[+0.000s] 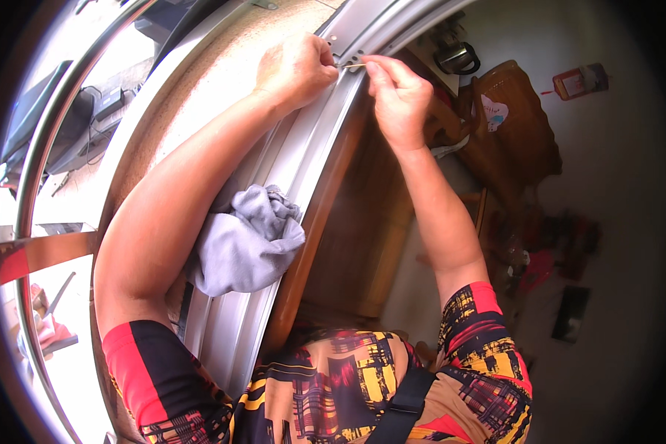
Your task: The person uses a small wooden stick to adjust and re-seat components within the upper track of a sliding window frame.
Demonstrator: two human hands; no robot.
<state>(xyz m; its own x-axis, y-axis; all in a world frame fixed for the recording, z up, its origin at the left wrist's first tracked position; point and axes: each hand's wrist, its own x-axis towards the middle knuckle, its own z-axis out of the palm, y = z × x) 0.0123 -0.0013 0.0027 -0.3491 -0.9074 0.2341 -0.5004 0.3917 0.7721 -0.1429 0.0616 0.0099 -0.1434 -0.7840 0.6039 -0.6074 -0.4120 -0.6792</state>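
Over the silver metal window track (314, 144), both my hands are close together at the far end. My right hand (403, 100) pinches a thin yellowish stick (354, 66) between thumb and forefinger. The stick points left toward the fingertips of my left hand (297, 70). That hand is closed, its fingers curled over the left side of the track; what they grip, if anything, is hidden. A crumpled grey-lilac cloth (248, 240) lies on the track nearer to me, beside my left forearm.
A brown wooden edge (296, 296) runs along the track's right side. On the left are a stone ledge (192, 111) and a curved metal rail (41, 140). Farther right, in shadow, stand a kettle (457, 58), a brown wooden table (522, 111) and a packet (581, 81).
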